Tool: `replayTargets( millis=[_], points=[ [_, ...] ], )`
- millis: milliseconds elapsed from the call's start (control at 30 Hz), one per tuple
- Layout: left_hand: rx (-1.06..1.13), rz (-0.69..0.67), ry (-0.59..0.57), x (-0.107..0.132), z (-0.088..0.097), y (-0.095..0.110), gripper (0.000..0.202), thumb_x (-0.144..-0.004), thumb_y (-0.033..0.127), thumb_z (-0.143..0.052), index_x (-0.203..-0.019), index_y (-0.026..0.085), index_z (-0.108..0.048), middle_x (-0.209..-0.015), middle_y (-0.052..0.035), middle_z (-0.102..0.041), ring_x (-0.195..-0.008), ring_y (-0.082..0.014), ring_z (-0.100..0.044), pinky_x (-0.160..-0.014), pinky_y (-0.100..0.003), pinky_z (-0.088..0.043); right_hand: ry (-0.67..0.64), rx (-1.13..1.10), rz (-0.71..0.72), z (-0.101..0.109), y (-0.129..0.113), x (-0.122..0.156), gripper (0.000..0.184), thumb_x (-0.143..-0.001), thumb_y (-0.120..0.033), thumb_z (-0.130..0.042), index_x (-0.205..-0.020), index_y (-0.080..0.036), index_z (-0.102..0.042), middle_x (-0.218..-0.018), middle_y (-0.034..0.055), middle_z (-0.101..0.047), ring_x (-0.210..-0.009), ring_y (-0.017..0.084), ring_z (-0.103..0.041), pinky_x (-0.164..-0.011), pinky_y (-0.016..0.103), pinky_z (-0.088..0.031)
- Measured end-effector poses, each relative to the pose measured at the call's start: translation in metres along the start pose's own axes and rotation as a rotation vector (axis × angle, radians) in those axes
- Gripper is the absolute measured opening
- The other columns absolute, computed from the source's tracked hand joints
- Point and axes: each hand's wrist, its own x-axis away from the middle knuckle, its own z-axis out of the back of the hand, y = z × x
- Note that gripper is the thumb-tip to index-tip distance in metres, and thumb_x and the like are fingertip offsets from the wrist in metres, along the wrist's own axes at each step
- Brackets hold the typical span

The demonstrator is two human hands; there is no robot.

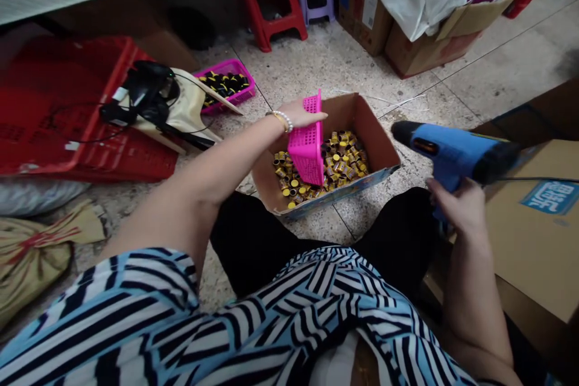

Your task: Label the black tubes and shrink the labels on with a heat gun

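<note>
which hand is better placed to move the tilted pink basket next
Likely the left hand: it grips the tilted pink basket at the cardboard box, while the right hand is off to the right, holding the blue corded tool.

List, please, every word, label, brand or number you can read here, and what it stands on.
No text reads clearly.
Blue label on the near cardboard box: white characters, too blurred.
White label on the far cardboard box: too small.
Blue power tool in the right hand: marking unreadable.
</note>
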Motion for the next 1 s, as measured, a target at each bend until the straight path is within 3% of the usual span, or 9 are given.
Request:
replayTargets(
  millis=[133, 233, 333, 433, 567, 733, 833, 900, 1000],
  points=[
    [-0.052, 0.035, -0.007, 0.027, 0.003, -0.035, 0.114, -0.078, 0.089, -0.063, -0.162, 0.013, -0.048, -0.142, -0.0229, -0.066, -0.125, -0.0444, -0.066, -0.109, -0.053, -0.051, -0.283, 0.475, 0.298, -0.043, -0.072, -0.016, 0.042, -0.086, -0.057, -0.075, -0.100, -0.017, -0.070, -0.087, 0.0133, -0.074, -0.089, 0.032, -0.073, -0.086, 0.042, -0.058],
    [-0.002, 0.051, 0.020, 0.044, 0.008, -0.041, 0.114, -0.080, 0.087, -0.064, -0.163, 0.012, -0.045, -0.140, -0.0235, -0.066, -0.127, -0.0445, -0.064, -0.113, -0.054, -0.048, -0.354, 0.630, 0.360, -0.090, -0.118, -0.027, 0.049, -0.093, -0.053, -0.068, -0.122, -0.014, -0.066, -0.107, 0.0214, -0.077, -0.100, 0.035, -0.075, -0.090, 0.043, -0.057],
    [0.037, 0.053, 0.040, 0.058, 0.017, -0.039, 0.116, -0.077, 0.084, -0.070, -0.163, 0.010, -0.044, -0.137, -0.0242, -0.065, -0.132, -0.0463, -0.059, -0.117, -0.056, -0.043, -0.388, 0.670, 0.364, -0.128, -0.140, -0.040, 0.052, -0.095, -0.053, -0.065, -0.127, -0.012, -0.064, -0.115, 0.0247, -0.076, -0.106, 0.037, -0.075, -0.091, 0.043, -0.057],
    [0.069, 0.005, 0.093, 0.073, 0.026, -0.036, 0.115, -0.079, 0.080, -0.074, -0.165, 0.012, -0.040, -0.133, -0.0218, -0.065, -0.136, -0.0467, -0.055, -0.119, -0.055, -0.040, -0.441, 0.663, 0.369, -0.148, -0.144, -0.052, 0.055, -0.093, -0.056, -0.066, -0.126, -0.011, -0.065, -0.118, 0.0255, -0.075, -0.110, 0.037, -0.074, -0.092, 0.043, -0.057],
    [0.090, -0.038, 0.162, 0.096, 0.033, -0.035, 0.114, -0.080, 0.075, -0.076, -0.167, 0.015, -0.033, -0.123, -0.0177, -0.068, -0.133, -0.0441, -0.057, -0.118, -0.052, -0.043, -0.430, 0.618, 0.368, -0.151, -0.136, -0.061, 0.061, -0.096, -0.060, -0.061, -0.130, -0.009, -0.064, -0.120, 0.0256, -0.075, -0.112, 0.035, -0.074, -0.093, 0.041, -0.056],
    [0.057, -0.075, 0.188, 0.133, 0.054, -0.034, 0.116, -0.071, 0.069, -0.085, -0.166, 0.022, -0.039, -0.114, -0.0131, -0.070, -0.122, -0.0440, -0.064, -0.116, -0.055, -0.046, -0.466, 0.695, 0.352, -0.120, -0.113, -0.063, 0.056, -0.093, -0.058, -0.065, -0.123, -0.011, -0.068, -0.116, 0.0242, -0.077, -0.107, 0.037, -0.075, -0.086, 0.040, -0.055],
    [-0.043, -0.148, 0.245, 0.155, 0.080, -0.039, 0.113, -0.071, 0.068, -0.084, -0.167, 0.025, -0.041, -0.113, -0.0104, -0.071, -0.116, -0.0406, -0.068, -0.114, -0.052, -0.049, -0.576, 0.683, 0.394, -0.102, -0.096, -0.060, 0.052, -0.091, -0.060, -0.067, -0.118, -0.016, -0.070, -0.113, 0.0197, -0.078, -0.106, 0.034, -0.075, -0.086, 0.038, -0.055],
    [-0.143, -0.163, 0.304, 0.169, 0.103, -0.039, 0.114, -0.073, 0.070, -0.080, -0.169, 0.027, -0.038, -0.118, -0.0092, -0.072, -0.111, -0.0378, -0.071, -0.112, -0.051, -0.051, -0.571, 0.635, 0.375, -0.101, -0.088, -0.058, 0.052, -0.093, -0.061, -0.065, -0.119, -0.016, -0.069, -0.113, 0.0190, -0.078, -0.106, 0.034, -0.075, -0.088, 0.038, -0.055],
    [-0.173, -0.153, 0.439, 0.186, 0.136, -0.012, 0.126, -0.065, 0.078, -0.082, -0.171, 0.033, -0.033, -0.131, -0.0058, -0.071, -0.114, -0.0371, -0.072, -0.113, -0.052, -0.052, -0.480, 0.581, 0.247, -0.096, -0.086, -0.054, 0.053, -0.098, -0.054, -0.059, -0.129, -0.011, -0.064, -0.121, 0.0251, -0.075, -0.113, 0.036, -0.074, -0.095, 0.043, -0.055]
  ],
)
